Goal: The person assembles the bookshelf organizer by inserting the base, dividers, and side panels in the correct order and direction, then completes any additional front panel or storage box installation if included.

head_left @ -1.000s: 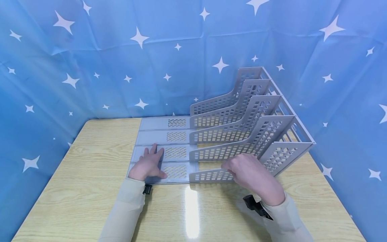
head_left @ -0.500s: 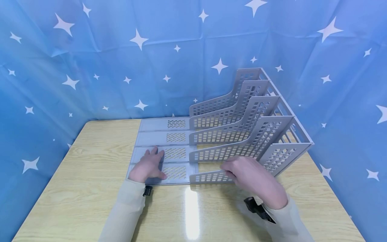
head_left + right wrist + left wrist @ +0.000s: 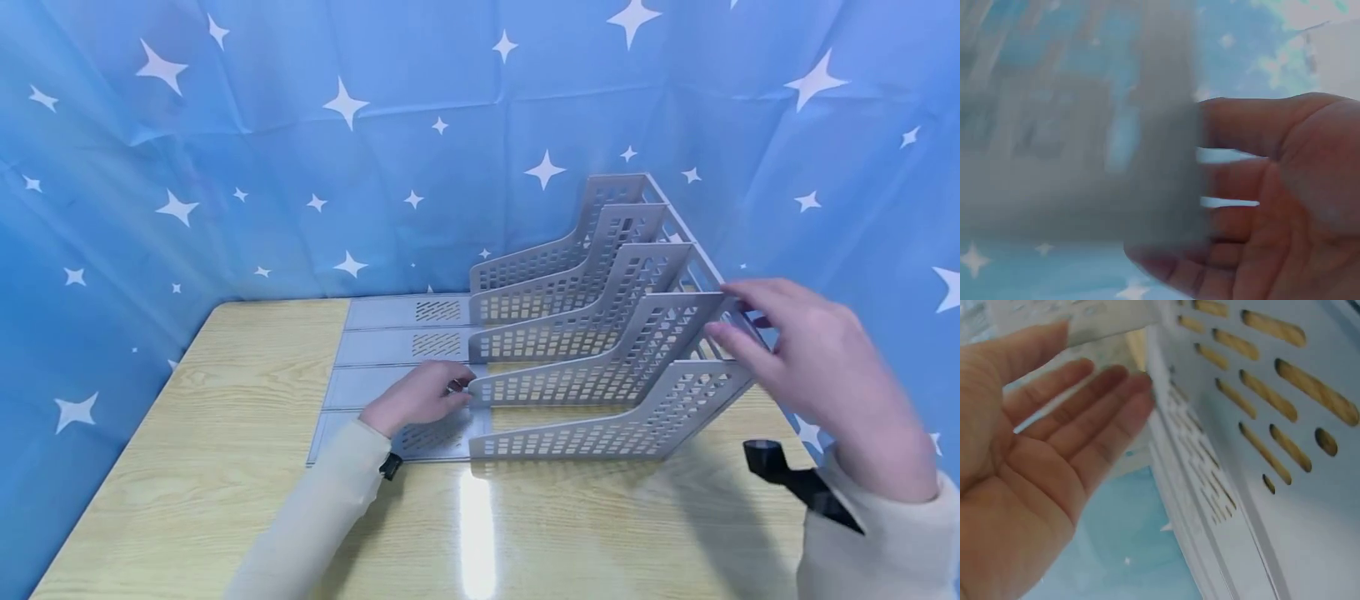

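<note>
Both hands have left their posts of a second ago; the four-bay file organizer [image 3: 600, 371] has hardly budged. It stands upright on the worktop [image 3: 592, 533], tall back to the right, flat base slats [image 3: 348, 425] running out left of its dividers, far side toward the star-print curtain [image 3: 300, 125]. Left hand [image 3: 420, 396], which lay spread on those slats, is now at the low end of the organizer's second divider from the near side. I log that grip as loose: fingers nearly straight, thumb well apart, nothing clenched that I can make out. Right hand [image 3: 817, 350] has let go of the near side panel [image 3: 570, 440] and is up at the organizer's back rail, thumb and fingers about its near upper corner. Wrist feed blurred, fingertips hidden; I cannot tell how tightly that grip is closed, or if it bears any load. My reading: attention has passed from the near side panel to the organizer's frame, front and back together, and that panel stands unaided.
</note>
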A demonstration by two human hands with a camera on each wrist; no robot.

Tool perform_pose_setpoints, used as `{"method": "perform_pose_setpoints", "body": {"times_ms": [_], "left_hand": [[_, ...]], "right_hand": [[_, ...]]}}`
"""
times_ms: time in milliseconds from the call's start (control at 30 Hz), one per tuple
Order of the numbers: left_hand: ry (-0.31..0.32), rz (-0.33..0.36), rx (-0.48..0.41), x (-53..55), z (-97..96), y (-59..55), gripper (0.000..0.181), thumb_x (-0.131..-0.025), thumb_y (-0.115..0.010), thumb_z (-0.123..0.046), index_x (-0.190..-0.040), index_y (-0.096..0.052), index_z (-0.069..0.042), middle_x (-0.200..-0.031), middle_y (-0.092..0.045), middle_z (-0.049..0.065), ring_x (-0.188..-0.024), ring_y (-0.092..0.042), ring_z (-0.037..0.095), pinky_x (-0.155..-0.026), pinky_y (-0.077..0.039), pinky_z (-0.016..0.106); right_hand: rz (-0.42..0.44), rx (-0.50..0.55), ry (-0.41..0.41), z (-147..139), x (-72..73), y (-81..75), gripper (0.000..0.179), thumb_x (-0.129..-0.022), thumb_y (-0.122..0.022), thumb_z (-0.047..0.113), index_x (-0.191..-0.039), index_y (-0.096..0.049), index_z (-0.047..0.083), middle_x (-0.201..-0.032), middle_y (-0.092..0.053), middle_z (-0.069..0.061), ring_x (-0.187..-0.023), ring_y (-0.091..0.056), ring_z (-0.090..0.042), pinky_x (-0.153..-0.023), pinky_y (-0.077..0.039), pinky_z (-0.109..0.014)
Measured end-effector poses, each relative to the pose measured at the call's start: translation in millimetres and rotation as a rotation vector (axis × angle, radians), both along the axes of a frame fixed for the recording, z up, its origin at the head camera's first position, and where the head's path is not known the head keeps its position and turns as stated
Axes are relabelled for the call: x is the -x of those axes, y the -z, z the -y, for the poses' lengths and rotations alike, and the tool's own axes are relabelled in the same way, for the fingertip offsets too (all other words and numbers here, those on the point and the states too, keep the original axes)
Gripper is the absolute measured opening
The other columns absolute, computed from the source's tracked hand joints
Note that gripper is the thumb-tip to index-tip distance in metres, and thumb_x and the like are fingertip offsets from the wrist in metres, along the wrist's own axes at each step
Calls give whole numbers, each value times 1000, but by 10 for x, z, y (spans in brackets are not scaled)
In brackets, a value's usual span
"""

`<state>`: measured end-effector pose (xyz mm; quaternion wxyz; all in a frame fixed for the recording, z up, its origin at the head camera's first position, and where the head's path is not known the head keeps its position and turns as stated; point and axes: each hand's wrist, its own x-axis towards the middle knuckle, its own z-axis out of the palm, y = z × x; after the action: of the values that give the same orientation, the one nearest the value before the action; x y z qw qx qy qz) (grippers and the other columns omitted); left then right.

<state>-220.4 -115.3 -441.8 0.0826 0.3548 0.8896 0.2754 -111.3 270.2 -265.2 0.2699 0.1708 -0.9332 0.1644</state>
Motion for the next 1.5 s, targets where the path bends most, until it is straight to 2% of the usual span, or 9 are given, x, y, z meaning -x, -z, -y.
{"method": "perform_pose_setpoints", "body": {"times_ms": [100,267,333,533,733,867,1000,1233,1500], "left_hand": [[47,-24,12,44,-60,31,14,-101,-68,-13,-87,-66,-11,-90,-70,-2,-85,-68,11,-77,-55,28],[43,-38,46,75,-101,67,29,-100,-69,-14,-72,-63,-11,-69,-59,-8,-57,-44,4,-57,-38,22],[44,-38,54,79,-113,73,30,-100,-69,-13,-71,-64,-11,-66,-58,-7,-53,-38,5,-55,-34,22],[50,-52,65,100,-144,79,31,-100,-68,-12,-70,-65,-10,-70,-64,-5,-53,-38,4,-55,-34,22],[74,41,75,191,-87,57,26,-97,-65,-2,-72,-64,-7,-71,-61,-2,-59,-45,6,-61,-41,24],[-78,52,46,328,-58,39,11,-94,-64,1,-93,-73,-4,-88,-70,4,-79,-61,14,-76,-53,33],[-231,20,-15,502,-121,80,21,-101,-63,-9,-119,-70,-2,-111,-71,12,-99,-68,23,-89,-56,40],[-178,-57,-30,645,-235,145,21,-103,-64,-17,-86,-71,-7,-91,-73,4,-85,-66,18,-79,-54,36],[-184,-74,12,699,-239,148,28,-103,-66,-19,-76,-65,-12,-78,-66,0,-69,-54,15,-69,-47,33]], "right_hand": [[243,12,118,-230,147,-29,44,-101,-69,28,-132,-64,-3,-110,-72,-28,-78,-74,-31,-69,-51,-44],[487,102,69,-375,335,-11,41,-104,-64,27,-133,-64,-1,-93,-75,-11,-69,-60,1,-62,-45,-26],[541,130,33,-388,360,3,34,-105,-62,24,-129,-65,0,-86,-71,-2,-64,-58,-5,-57,-45,-25],[576,168,24,-403,385,43,29,-108,-56,22,-126,-65,2,-73,-65,-1,-61,-58,-13,-55,-40,-28],[579,205,7,-421,393,74,31,-107,-55,16,-130,-63,-4,-68,-66,-3,-60,-61,-14,-54,-42,-27],[549,189,-11,-439,407,69,25,-107,-57,17,-121,-68,0,-66,-64,0,-52,-49,-14,-50,-34,-31],[540,169,25,-446,448,50,24,-107,-59,28,-104,-71,7,-65,-62,1,-50,-37,-16,-50,-28,-36],[584,266,-27,-483,521,90,24,-106,-60,25,-113,-69,4,-68,-65,-4,-63,-63,-18,-66,-43,-20],[539,271,-36,-500,523,85,25,-106,-61,24,-111,-70,1,-69,-65,-2,-66,-61,-15,-66,-42,-19]]}}
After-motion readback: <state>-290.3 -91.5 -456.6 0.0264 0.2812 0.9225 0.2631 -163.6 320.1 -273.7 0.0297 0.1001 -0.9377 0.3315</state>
